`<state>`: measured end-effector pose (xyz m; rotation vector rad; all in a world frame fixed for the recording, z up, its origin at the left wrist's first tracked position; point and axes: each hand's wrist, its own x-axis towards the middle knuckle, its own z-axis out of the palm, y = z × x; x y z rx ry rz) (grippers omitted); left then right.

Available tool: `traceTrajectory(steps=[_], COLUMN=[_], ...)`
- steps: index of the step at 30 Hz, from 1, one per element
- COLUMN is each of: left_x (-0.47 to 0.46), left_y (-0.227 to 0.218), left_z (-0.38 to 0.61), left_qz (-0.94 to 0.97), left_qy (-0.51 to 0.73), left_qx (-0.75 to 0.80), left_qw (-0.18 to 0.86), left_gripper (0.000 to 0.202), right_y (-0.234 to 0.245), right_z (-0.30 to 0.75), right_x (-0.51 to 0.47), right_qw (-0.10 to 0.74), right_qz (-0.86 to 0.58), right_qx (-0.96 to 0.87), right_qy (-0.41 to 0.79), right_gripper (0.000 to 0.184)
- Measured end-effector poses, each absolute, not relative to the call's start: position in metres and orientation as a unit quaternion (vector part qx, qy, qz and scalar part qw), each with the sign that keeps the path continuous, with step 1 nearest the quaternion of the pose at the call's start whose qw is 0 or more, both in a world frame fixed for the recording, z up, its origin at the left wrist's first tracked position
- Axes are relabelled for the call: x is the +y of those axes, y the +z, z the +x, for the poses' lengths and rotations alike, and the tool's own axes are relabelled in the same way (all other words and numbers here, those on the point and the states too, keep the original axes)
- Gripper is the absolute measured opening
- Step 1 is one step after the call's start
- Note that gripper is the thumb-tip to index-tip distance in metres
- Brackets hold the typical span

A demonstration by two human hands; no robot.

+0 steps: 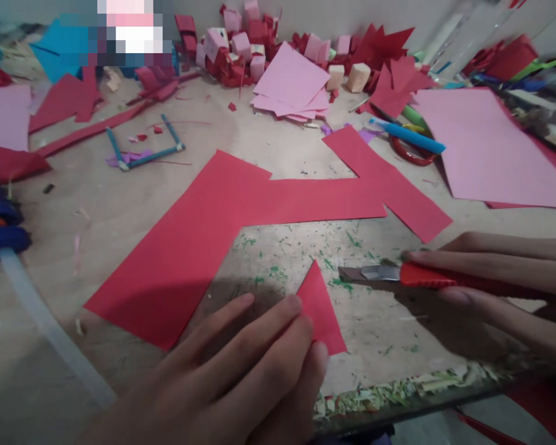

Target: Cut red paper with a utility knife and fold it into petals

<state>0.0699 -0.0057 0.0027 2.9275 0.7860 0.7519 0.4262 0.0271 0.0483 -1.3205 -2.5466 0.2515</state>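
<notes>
Left fingers closed at left edge of red triangular paper piece, likely light, creasable; right fingers closed around red-handled metal-bladed cutter.

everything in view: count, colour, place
triangle: one, red, front centre
knife: one, red-handled, front right
cut paper: count unclear, red, centre
squares: several, pink, back centre
cubes: many, pink/red/tan, back
sheets: several, pink/red, left and right
rod: one, blue, right
loop: one, red, right
frame: one, blue, left
tool: one, blue, left edge
table: one, pale, beneath
scraps: many, mixed, around
left hand: one, bare, on triangle
right hand: one, bare, holding knife
</notes>
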Motion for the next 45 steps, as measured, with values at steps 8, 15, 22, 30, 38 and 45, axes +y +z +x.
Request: traceTrajectory(steps=[8, 15, 22, 30, 38, 45], left_x=[-0.007, -0.004, -0.005, -0.006, -0.004, -0.002], left_y=[0.008, 0.011, 0.015, 0.018, 0.017, 0.026], left_z=[0.078, 0.075, 0.078, 0.073, 0.068, 0.068], left_qz=[0.924, 0.930, 0.937, 0.925, 0.945, 0.938], left_qy=[0.223, 0.204, 0.176, 0.156, 0.141, 0.178], left_qx=[0.303, 0.299, 0.288, 0.332, 0.290, 0.282], left_qw=[0.065, 0.069, 0.085, 0.102, 0.066, 0.092], left_gripper=[0.029, 0.025, 0.033, 0.031, 0.041, 0.034], right_y=[0.043, 0.038, 0.038, 0.038, 0.033, 0.024], right_z=[0.419, 0.420, 0.420, 0.420, 0.420, 0.424], right_x=[0.030, 0.028, 0.027, 0.026, 0.025, 0.032], right_qw=[0.165, 0.167, 0.169, 0.182, 0.190, 0.207], right_qz=[-0.450, -0.470, -0.487, -0.479, -0.488, -0.480], right_qx=[-0.876, -0.865, -0.854, -0.854, -0.850, -0.852], right_qy=[0.048, 0.050, 0.074, 0.086, 0.058, 0.039], right_gripper=[0.026, 0.028, 0.026, 0.026, 0.028, 0.027])
